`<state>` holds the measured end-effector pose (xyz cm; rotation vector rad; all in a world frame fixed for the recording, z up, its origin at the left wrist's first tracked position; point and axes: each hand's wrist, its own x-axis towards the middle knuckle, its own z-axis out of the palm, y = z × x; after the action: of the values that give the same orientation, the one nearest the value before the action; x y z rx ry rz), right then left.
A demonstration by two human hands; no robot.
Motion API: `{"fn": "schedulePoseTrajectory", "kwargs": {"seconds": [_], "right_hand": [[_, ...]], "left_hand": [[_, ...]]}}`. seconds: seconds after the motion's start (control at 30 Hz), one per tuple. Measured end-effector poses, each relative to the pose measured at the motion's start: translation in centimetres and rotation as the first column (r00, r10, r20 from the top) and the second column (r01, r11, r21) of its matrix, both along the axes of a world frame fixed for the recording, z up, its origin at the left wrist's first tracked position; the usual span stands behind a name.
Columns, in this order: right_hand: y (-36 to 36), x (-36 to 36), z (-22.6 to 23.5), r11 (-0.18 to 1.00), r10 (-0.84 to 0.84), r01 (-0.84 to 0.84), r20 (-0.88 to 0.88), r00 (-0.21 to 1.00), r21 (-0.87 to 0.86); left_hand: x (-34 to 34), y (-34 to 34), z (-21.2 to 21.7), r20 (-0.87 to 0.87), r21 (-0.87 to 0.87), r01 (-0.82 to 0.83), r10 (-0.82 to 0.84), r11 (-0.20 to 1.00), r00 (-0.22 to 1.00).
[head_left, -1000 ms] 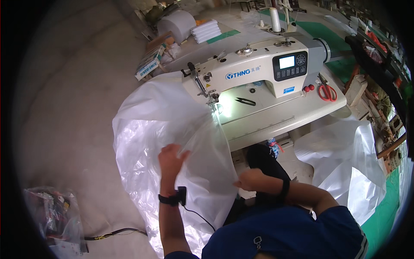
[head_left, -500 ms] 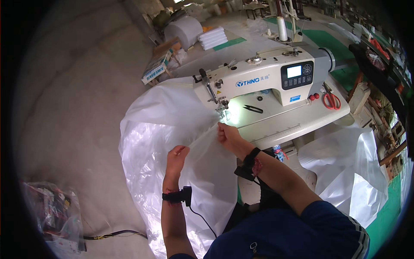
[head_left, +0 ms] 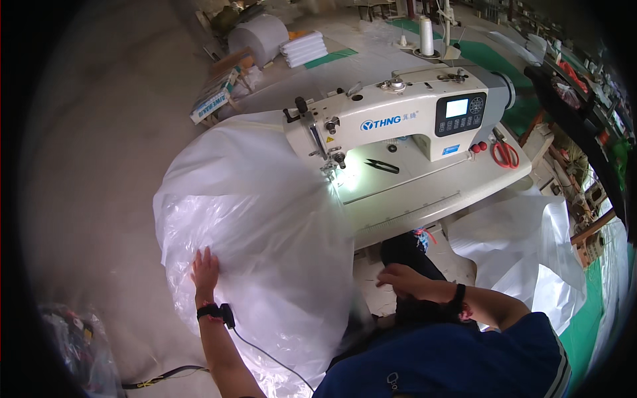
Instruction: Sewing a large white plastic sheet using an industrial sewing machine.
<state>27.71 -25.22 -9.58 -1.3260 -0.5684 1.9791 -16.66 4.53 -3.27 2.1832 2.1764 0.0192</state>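
Note:
My left hand point(head_left: 205, 270) lies with its fingers spread on a large sheet of translucent white plastic film point(head_left: 279, 225), near its left side. The sheet bulges down from the needle area of a white sewing machine point(head_left: 391, 119) toward my lap. My right hand point(head_left: 403, 280) is to the right of the sheet, above my lap, apart from the machine bed; its fingers are loosely bent and apart, with nothing seen in them. Lamp light falls by the presser foot point(head_left: 330, 171). Black thread snips point(head_left: 382, 166) lie on the machine bed.
Red-handled scissors point(head_left: 505, 154) lie at the bed's right end. A thread cone point(head_left: 426, 36) stands behind the machine. More white film point(head_left: 517, 245) hangs at the right. At the back are a large roll point(head_left: 259, 38) and folded white stacks point(head_left: 304, 49). A clear bag point(head_left: 79, 351) sits on the floor, lower left.
Both hands have left the film near the needle. My left hand moved left and down onto the sheet; my right hand drew back toward my lap. The sheet has spread leftward.

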Motion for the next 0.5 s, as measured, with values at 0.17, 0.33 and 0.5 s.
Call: {"fn": "schedulePoseTrajectory", "kwargs": {"seconds": [0.17, 0.33, 0.5], "right_hand": [[6.5, -4.9, 3.9, 0.937, -0.186, 0.062, 0.343, 0.921, 0.343], [6.9, -6.5, 1.4, 0.932, -0.273, 0.297, -0.136, 0.952, 0.208], [2.3, -1.7, 2.1, 0.945, -0.228, 0.279, -0.272, 0.935, 0.168]], "left_hand": [[2.7, 3.3, 0.8, 0.058, -0.001, 0.024, -0.024, 1.000, 0.998], [-1.1, 6.0, -0.3, 0.131, 0.063, 0.141, -0.148, 0.988, 0.980], [0.2, 7.2, 0.8, 0.173, 0.035, 0.149, -0.153, 0.988, 0.973]]}}
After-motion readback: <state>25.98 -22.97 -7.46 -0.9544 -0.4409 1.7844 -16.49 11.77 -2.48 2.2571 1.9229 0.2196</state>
